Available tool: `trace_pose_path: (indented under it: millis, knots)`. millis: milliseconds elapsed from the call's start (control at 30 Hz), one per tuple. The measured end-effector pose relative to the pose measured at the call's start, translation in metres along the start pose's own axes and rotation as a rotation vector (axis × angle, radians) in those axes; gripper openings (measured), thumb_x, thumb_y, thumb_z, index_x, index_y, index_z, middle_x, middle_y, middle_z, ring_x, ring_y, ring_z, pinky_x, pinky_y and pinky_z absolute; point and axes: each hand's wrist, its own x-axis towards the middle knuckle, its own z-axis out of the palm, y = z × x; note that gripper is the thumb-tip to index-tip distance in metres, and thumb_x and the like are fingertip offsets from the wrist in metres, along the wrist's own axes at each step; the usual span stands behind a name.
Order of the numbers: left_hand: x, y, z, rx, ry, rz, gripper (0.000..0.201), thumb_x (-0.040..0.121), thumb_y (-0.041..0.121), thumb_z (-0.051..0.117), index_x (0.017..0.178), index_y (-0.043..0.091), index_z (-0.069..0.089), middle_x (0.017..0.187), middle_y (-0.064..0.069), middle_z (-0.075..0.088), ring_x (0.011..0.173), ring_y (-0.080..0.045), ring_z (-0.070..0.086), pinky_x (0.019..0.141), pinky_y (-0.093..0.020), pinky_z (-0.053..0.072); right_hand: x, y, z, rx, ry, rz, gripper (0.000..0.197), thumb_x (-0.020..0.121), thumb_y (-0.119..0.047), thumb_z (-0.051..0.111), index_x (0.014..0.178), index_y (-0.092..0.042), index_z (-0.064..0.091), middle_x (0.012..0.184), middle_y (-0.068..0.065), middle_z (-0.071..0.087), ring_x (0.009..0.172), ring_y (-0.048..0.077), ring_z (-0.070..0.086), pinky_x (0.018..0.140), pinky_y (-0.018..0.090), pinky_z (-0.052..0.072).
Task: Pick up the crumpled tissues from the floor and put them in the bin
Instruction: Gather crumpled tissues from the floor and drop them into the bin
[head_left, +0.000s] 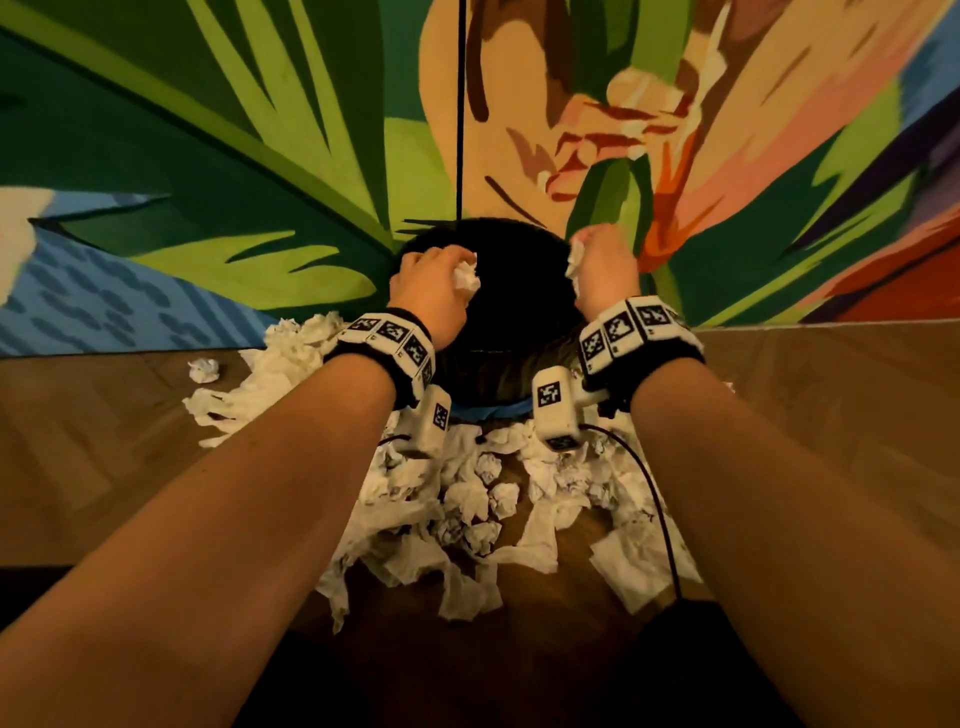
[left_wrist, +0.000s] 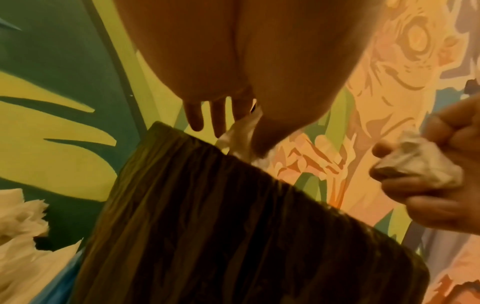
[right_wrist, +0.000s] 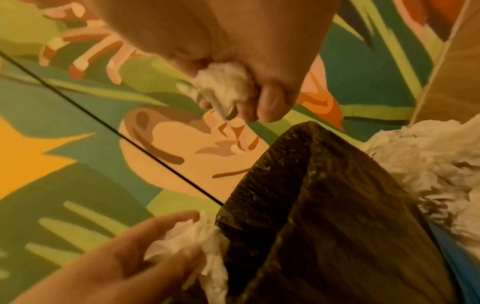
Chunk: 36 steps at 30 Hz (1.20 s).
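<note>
A bin with a black liner (head_left: 493, 332) stands against the painted wall. My left hand (head_left: 453, 263) is over its left rim and pinches a crumpled white tissue (head_left: 466, 277). Over the right rim, my right hand (head_left: 586, 250) grips another tissue (head_left: 574, 262). The left wrist view has the left fingers (left_wrist: 197, 117) and thumb holding their tissue (left_wrist: 242, 139) just above the liner (left_wrist: 233, 226). The right wrist view shows the right hand's tissue (right_wrist: 223, 86) bunched in curled fingers above the bin (right_wrist: 324, 205). Several crumpled tissues (head_left: 483, 499) lie heaped on the floor before the bin.
More tissues (head_left: 270, 374) lie left of the bin, with one small ball (head_left: 203, 370) apart. A thin black cord (head_left: 460, 104) hangs down the mural wall to the bin. The wood floor (head_left: 831, 415) runs right of the bin. A wrist-camera cable (head_left: 660, 509) trails over the pile.
</note>
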Motion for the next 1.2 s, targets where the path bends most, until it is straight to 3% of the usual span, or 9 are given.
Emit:
trace_pose_path:
  millis: [167, 333, 467, 600, 733, 833, 933, 1067, 1200]
  knots:
    - [0.001, -0.003, 0.003, 0.056, 0.004, 0.1, 0.043, 0.091, 0.036, 0.061, 0.133, 0.029, 0.054, 0.142, 0.003, 0.047, 0.138, -0.026, 0.031, 0.114, -0.042, 0.024, -0.011, 0.009, 0.016, -0.25, -0.062, -0.295, 0.024, 0.087, -0.002, 0.048, 0.102, -0.018, 0.06, 0.114, 0.005, 0.053, 0.096, 0.016, 0.052, 0.083, 0.019, 0.035]
    - [-0.022, -0.008, -0.001, -0.18, 0.315, 0.118, 0.019, 0.095, 0.024, 0.052, 0.108, 0.023, 0.065, 0.116, 0.005, 0.061, 0.117, -0.023, 0.046, 0.097, -0.021, 0.024, -0.013, 0.018, 0.016, -0.357, -0.14, -0.352, 0.031, 0.083, -0.007, 0.061, 0.107, -0.026, 0.067, 0.114, -0.003, 0.063, 0.101, 0.017, 0.059, 0.087, 0.026, 0.047]
    - [-0.046, -0.02, 0.003, -0.337, 0.417, 0.087, 0.015, 0.093, 0.018, 0.049, 0.094, 0.022, 0.063, 0.095, 0.007, 0.058, 0.095, -0.017, 0.05, 0.085, -0.025, 0.033, -0.019, 0.025, 0.006, -0.27, -0.033, -0.41, 0.03, 0.083, -0.014, 0.064, 0.11, -0.026, 0.068, 0.115, -0.007, 0.065, 0.105, 0.007, 0.057, 0.093, 0.018, 0.04]
    - [-0.072, -0.048, 0.019, -0.569, 0.445, -0.069, 0.015, 0.093, 0.02, 0.046, 0.087, 0.022, 0.06, 0.069, 0.006, 0.056, 0.056, -0.002, 0.047, 0.055, -0.018, 0.037, -0.024, 0.059, -0.017, 0.151, 0.393, -0.099, 0.018, 0.088, -0.014, 0.057, 0.104, -0.019, 0.064, 0.096, -0.005, 0.063, 0.088, 0.009, 0.057, 0.078, 0.02, 0.043]
    - [-0.101, -0.077, 0.049, -0.549, 0.429, -0.334, 0.016, 0.095, 0.021, 0.048, 0.082, 0.02, 0.057, 0.064, 0.003, 0.054, 0.054, -0.007, 0.047, 0.054, -0.027, 0.036, -0.041, 0.117, -0.027, 0.143, 0.454, 0.247, 0.012, 0.096, -0.028, 0.054, 0.102, -0.02, 0.061, 0.095, 0.002, 0.061, 0.084, 0.019, 0.055, 0.073, 0.03, 0.044]
    - [-0.127, -0.086, 0.079, -0.352, 0.188, -0.334, 0.016, 0.096, 0.02, 0.048, 0.088, 0.017, 0.062, 0.06, 0.0, 0.056, 0.053, -0.007, 0.049, 0.056, -0.026, 0.036, -0.069, 0.159, -0.016, -0.09, 0.331, 0.268, 0.011, 0.096, -0.029, 0.054, 0.099, -0.022, 0.062, 0.088, -0.001, 0.062, 0.067, 0.01, 0.054, 0.057, 0.018, 0.04]
    - [-0.16, -0.083, 0.105, -0.083, -0.27, -0.128, 0.014, 0.097, 0.025, 0.046, 0.098, 0.021, 0.06, 0.062, 0.001, 0.057, 0.056, -0.015, 0.053, 0.06, -0.032, 0.048, -0.103, 0.195, 0.0, -0.32, -0.009, 0.251, 0.006, 0.093, -0.023, 0.057, 0.095, -0.026, 0.061, 0.08, -0.007, 0.058, 0.064, 0.006, 0.054, 0.047, 0.017, 0.04]
    - [-0.192, -0.079, 0.135, 0.229, -0.803, 0.059, 0.025, 0.095, 0.032, 0.043, 0.114, 0.024, 0.058, 0.108, -0.01, 0.067, 0.095, -0.029, 0.062, 0.081, -0.036, 0.051, -0.138, 0.234, 0.018, -0.71, -0.514, 0.178, 0.021, 0.09, -0.019, 0.055, 0.109, -0.026, 0.06, 0.103, -0.003, 0.059, 0.085, 0.015, 0.059, 0.073, 0.025, 0.049]
    - [-0.209, -0.083, 0.154, 0.332, -0.967, 0.0, 0.037, 0.096, 0.031, 0.046, 0.131, 0.026, 0.055, 0.126, -0.012, 0.061, 0.114, -0.031, 0.059, 0.092, -0.035, 0.045, -0.168, 0.261, 0.029, -0.897, -0.748, 0.152, 0.046, 0.09, -0.02, 0.058, 0.134, -0.03, 0.051, 0.139, 0.003, 0.038, 0.118, 0.025, 0.052, 0.098, 0.03, 0.045]
